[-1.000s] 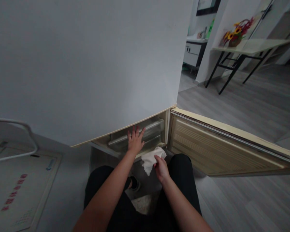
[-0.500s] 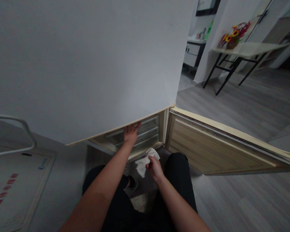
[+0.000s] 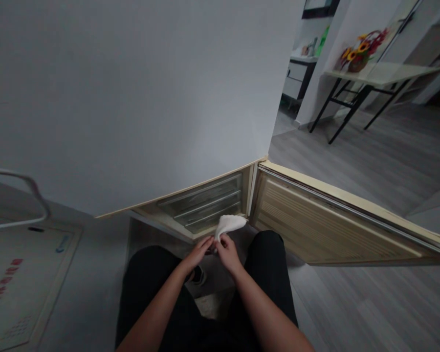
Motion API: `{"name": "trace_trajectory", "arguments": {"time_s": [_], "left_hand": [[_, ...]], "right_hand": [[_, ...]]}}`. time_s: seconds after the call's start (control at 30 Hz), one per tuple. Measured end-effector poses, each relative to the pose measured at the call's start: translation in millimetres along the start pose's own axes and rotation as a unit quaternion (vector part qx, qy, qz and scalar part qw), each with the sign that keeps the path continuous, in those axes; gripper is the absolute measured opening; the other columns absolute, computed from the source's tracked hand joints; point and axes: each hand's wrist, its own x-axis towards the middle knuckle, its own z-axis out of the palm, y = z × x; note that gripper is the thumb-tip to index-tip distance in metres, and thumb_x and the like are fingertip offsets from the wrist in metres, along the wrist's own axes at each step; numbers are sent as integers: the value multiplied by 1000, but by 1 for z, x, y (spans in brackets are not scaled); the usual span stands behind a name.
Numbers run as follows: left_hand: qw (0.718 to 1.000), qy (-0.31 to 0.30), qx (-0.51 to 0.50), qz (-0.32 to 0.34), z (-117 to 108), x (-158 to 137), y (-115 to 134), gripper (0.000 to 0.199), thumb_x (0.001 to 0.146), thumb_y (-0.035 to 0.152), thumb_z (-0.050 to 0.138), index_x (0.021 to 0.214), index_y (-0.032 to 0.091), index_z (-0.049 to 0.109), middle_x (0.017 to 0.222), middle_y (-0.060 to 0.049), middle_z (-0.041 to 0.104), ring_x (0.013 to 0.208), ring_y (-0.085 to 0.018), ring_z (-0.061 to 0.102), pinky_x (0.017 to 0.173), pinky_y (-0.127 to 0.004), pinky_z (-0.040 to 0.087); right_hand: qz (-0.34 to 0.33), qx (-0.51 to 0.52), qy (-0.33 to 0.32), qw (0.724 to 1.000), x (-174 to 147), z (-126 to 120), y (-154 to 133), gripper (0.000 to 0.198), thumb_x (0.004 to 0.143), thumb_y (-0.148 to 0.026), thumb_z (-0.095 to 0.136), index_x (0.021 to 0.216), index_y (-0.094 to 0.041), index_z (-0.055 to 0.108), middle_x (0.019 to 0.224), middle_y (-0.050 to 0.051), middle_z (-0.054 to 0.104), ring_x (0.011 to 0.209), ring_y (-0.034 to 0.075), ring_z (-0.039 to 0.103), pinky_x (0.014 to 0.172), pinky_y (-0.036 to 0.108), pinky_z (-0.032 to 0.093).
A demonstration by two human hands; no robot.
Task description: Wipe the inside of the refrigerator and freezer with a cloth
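Note:
Between my knees, a limp white cloth [image 3: 228, 225] is bunched at its lower end, with its upper part fanned out to the right. My right hand [image 3: 225, 248] pinches that bunched end. From the other side, my left hand [image 3: 201, 252] meets it, fingers closed at the cloth's edge, its fingertips partly hidden. Just beyond the hands is an open, low fridge compartment with clear ribbed drawer fronts [image 3: 209, 205]. Its cream door [image 3: 315, 220] is swung wide to the right, the ribbed inner side showing.
A large white panel [image 3: 150, 98] rises over the compartment. At left are a white wire handle [image 3: 40, 195] and a white board with red lettering [image 3: 18, 283]. A folding table [image 3: 381, 73] carrying a flower basket [image 3: 359, 56] stands at the far right on the wood-look floor [image 3: 381, 298].
My left hand has drawn back from the drawer fronts to the cloth beside my right hand. The cloth has been gathered at its lower end and turned upward to the right.

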Motion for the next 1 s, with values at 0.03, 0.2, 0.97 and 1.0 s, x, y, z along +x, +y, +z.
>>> {"name": "trace_trajectory", "arguments": {"time_s": [0.03, 0.2, 0.97, 1.0], "left_hand": [[1000, 4, -15, -15, -4, -4, -3, 90, 65, 93, 58, 111, 17, 73, 110, -14, 77, 97, -28, 73, 82, -39, 58], [991, 63, -102, -61, -19, -4, 0, 82, 66, 87, 65, 100, 13, 72, 88, -13, 76, 79, -25, 72, 73, -35, 57], [974, 103, 148, 134, -26, -15, 10, 43, 77, 57, 70, 96, 19, 70, 92, -5, 73, 86, -24, 66, 80, -34, 53], [970, 115, 158, 146, -25, -17, 9, 39, 79, 54, 69, 98, 20, 69, 94, -5, 72, 89, -24, 66, 83, -34, 52]], "right_hand": [[-19, -22, -37, 999, -3, 5, 3, 22, 76, -40, 56, 67, -20, 53, 72, -1, 51, 74, 15, 48, 73, 28, 38], [-86, -64, -156, 982, -21, 25, 12, 22, 81, -36, 62, 71, -18, 57, 93, 4, 56, 90, 18, 56, 84, 30, 44], [136, 139, 127, 973, -2, 17, 36, 39, 67, -53, 62, 84, -19, 66, 81, 3, 70, 77, 21, 61, 75, 31, 47], [145, 147, 126, 970, -1, 17, 38, 39, 66, -54, 62, 83, -19, 65, 80, 4, 69, 76, 21, 60, 74, 31, 47]]}}
